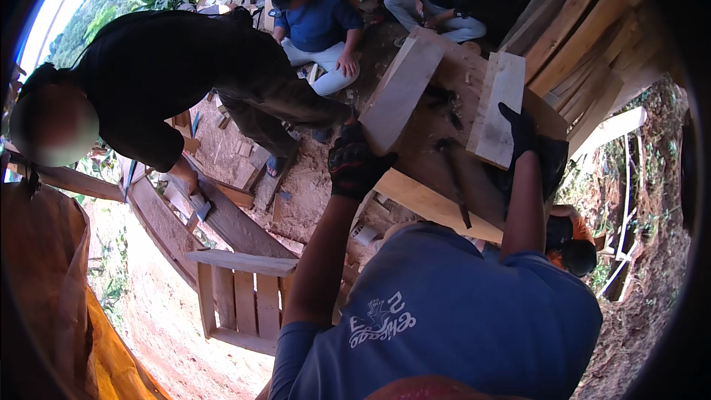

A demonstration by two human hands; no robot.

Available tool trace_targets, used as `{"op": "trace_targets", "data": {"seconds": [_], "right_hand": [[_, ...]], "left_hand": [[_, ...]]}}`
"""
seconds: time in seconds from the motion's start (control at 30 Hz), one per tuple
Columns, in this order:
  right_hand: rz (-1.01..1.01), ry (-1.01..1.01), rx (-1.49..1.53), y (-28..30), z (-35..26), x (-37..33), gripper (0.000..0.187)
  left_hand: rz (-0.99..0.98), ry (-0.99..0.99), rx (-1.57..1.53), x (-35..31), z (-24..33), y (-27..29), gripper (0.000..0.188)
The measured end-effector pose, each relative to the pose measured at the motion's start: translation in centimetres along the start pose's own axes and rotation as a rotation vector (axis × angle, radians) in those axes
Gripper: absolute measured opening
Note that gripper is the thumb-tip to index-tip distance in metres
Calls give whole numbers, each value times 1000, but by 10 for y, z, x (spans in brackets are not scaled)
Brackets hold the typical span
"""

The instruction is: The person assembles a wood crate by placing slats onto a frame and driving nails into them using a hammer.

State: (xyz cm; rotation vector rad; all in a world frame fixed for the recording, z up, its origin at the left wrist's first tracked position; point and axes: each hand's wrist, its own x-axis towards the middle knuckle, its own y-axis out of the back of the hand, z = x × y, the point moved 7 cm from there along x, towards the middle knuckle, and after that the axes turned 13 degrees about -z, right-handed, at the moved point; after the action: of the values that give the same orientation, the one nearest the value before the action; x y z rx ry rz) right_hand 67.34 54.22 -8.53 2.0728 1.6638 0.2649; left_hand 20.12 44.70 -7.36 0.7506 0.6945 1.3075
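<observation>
Both my hands wear dark gloves. My left hand [359, 161] is closed at the near end of a thick wooden plank [400, 100], its thumb along the plank's end. My right hand [521, 133] is at the right edge of a shorter pale board [495, 107], with one digit stretched up along it and the others mostly hidden. Plank and board rest on a brown wooden worktop [474, 200], apart from each other. Between them lie dark, slim tools [453, 178] whose kind I cannot make out.
At left a person in black [170, 74] bends over curved wooden pieces [237, 218]. Two people [318, 22] sit beyond the worktop, and another person [578, 244] is close at right. A slatted wooden frame [244, 296] stands lower left. Planks [585, 15] lean at far right.
</observation>
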Motion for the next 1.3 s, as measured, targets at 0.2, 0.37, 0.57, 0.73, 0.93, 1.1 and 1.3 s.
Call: {"op": "trace_targets", "data": {"seconds": [0.2,0.37,0.57,0.73,0.93,1.1,1.3], "right_hand": [[39,-100,-213,30,22,34,70],[80,-296,-784,19,4,20,83],[357,465,-651,-21,-129,-81,70],[-223,907,-1069,-171,-156,-169,52],[1308,1675,-2597,-275,-97,-237,56],[3166,1912,-1720,-341,-58,-391,60],[4279,940,-452,-406,-36,-523,54]], "left_hand": [[-88,72,-44,2,3,1,118],[-191,143,-274,-8,11,18,102],[-292,256,-988,-60,-14,5,88],[-136,278,-783,-168,-24,16,92],[-104,437,-684,-371,-16,1,96],[-12,557,-845,-491,17,-49,91],[216,822,-888,-567,34,-62,87]]}}
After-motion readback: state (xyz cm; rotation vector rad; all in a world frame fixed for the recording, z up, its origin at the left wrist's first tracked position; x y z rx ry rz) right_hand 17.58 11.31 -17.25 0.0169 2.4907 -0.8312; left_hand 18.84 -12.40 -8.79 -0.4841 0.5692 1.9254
